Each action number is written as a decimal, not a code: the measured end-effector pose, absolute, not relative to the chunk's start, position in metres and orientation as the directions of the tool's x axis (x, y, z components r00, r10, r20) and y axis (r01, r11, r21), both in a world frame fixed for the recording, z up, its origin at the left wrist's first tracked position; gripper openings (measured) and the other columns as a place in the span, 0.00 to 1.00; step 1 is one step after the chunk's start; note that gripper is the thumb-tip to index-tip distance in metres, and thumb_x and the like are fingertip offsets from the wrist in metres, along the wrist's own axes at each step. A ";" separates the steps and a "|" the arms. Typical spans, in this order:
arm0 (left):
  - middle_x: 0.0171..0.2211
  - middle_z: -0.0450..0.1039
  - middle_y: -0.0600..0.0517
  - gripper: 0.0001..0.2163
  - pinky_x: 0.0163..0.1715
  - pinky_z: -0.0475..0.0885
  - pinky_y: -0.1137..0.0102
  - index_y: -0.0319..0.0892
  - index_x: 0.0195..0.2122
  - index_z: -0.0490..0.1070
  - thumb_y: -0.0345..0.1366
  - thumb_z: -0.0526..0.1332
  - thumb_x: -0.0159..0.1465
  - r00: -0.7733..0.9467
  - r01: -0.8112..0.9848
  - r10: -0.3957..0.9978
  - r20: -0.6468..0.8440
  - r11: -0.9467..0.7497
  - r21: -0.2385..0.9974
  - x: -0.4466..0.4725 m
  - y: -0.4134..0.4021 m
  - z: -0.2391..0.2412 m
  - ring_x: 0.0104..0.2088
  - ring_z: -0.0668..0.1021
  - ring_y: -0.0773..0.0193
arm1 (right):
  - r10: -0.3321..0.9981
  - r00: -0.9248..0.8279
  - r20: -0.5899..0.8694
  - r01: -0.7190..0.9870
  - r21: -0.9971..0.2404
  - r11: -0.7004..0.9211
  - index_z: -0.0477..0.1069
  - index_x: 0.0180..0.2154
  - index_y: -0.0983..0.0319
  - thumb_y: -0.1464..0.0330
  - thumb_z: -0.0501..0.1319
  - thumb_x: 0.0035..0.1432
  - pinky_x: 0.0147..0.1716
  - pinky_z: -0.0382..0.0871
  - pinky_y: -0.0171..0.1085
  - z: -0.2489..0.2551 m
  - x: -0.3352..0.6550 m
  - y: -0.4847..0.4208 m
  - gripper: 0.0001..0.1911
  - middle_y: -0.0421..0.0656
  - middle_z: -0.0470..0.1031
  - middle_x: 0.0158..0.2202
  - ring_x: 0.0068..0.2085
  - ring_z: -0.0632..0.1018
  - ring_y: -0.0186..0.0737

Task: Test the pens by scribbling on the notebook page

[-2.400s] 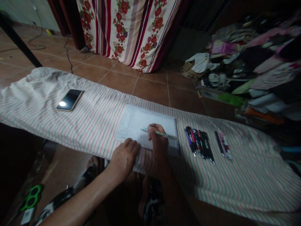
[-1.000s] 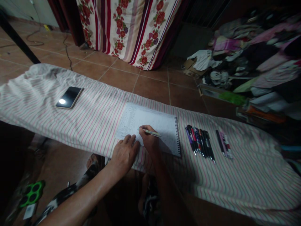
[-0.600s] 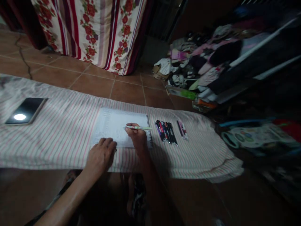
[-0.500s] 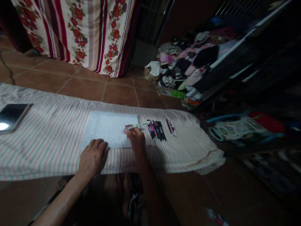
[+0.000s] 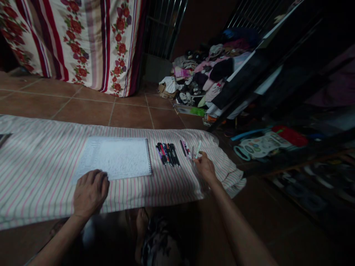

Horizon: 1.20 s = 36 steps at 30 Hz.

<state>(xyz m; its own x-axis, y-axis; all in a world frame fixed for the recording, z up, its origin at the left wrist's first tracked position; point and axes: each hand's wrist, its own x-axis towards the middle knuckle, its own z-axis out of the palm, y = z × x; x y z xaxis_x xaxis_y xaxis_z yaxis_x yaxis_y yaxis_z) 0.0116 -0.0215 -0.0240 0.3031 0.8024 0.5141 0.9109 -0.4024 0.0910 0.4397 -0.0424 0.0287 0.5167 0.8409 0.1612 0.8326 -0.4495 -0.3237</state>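
A spiral notebook (image 5: 124,157) covered in writing lies on the striped cloth. Across its lower left corner rests my left hand (image 5: 90,190), fingers laid on the paper and holding nothing. My right hand (image 5: 205,167) pinches a light-coloured pen (image 5: 198,148), which tilts upward at the right end of the cloth. Just left of that pen is a small group of pens (image 5: 185,149), dark and pink. Between this group and the notebook's spiral edge, several pens (image 5: 168,155) in black, red and purple lie side by side.
The striped cloth (image 5: 133,192) covers a long low surface. A phone's edge (image 5: 3,139) shows at the far left. Beyond are a floral curtain (image 5: 94,44) and a heap of clothes (image 5: 199,74). A dark rack stands on the right, near a red and white item (image 5: 266,144).
My right hand has carried the pen from above the notebook to the right, past both pen groups. My left hand stays on the notebook. The view has shifted right.
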 end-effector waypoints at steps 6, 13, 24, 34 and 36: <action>0.39 0.71 0.44 0.07 0.42 0.66 0.60 0.40 0.39 0.67 0.33 0.53 0.60 0.342 0.883 0.770 0.538 -0.460 0.097 0.010 -0.016 -0.030 0.41 0.71 0.54 | 0.840 0.540 0.056 0.831 -0.194 -0.522 0.69 0.47 0.66 0.62 0.56 0.55 0.35 0.65 0.36 0.019 0.492 -0.011 0.20 0.51 0.78 0.37 0.39 0.78 0.44; 0.38 0.71 0.43 0.08 0.41 0.68 0.60 0.37 0.39 0.67 0.32 0.55 0.60 0.358 0.872 0.739 0.571 -0.483 0.077 0.008 -0.014 -0.036 0.40 0.71 0.53 | 0.865 0.501 -0.003 0.855 -0.154 -0.496 0.74 0.44 0.66 0.61 0.56 0.54 0.39 0.66 0.35 0.001 0.495 0.004 0.20 0.51 0.77 0.43 0.44 0.77 0.47; 0.38 0.70 0.42 0.08 0.41 0.68 0.60 0.37 0.38 0.68 0.31 0.55 0.59 0.340 0.870 0.740 0.580 -0.482 0.104 0.009 -0.015 -0.034 0.40 0.71 0.53 | 0.861 0.508 -0.025 0.844 -0.183 -0.504 0.74 0.46 0.62 0.63 0.54 0.54 0.40 0.67 0.35 -0.003 0.494 0.005 0.20 0.48 0.77 0.44 0.44 0.77 0.44; 0.40 0.70 0.43 0.09 0.45 0.67 0.58 0.39 0.39 0.69 0.33 0.51 0.63 0.252 0.847 0.823 0.508 -0.442 0.296 0.010 -0.019 -0.032 0.42 0.71 0.55 | 0.865 0.481 0.147 0.837 -0.371 -0.402 0.69 0.50 0.69 0.60 0.49 0.54 0.43 0.68 0.41 0.039 0.422 -0.019 0.27 0.54 0.76 0.44 0.44 0.77 0.48; 0.40 0.70 0.41 0.10 0.45 0.66 0.57 0.38 0.39 0.69 0.33 0.49 0.63 0.226 0.815 0.847 0.481 -0.435 0.383 0.010 -0.021 -0.026 0.42 0.71 0.55 | 0.884 0.434 0.172 0.803 -0.519 -0.293 0.70 0.48 0.68 0.57 0.50 0.52 0.42 0.69 0.40 0.047 0.382 -0.030 0.29 0.53 0.77 0.41 0.42 0.78 0.48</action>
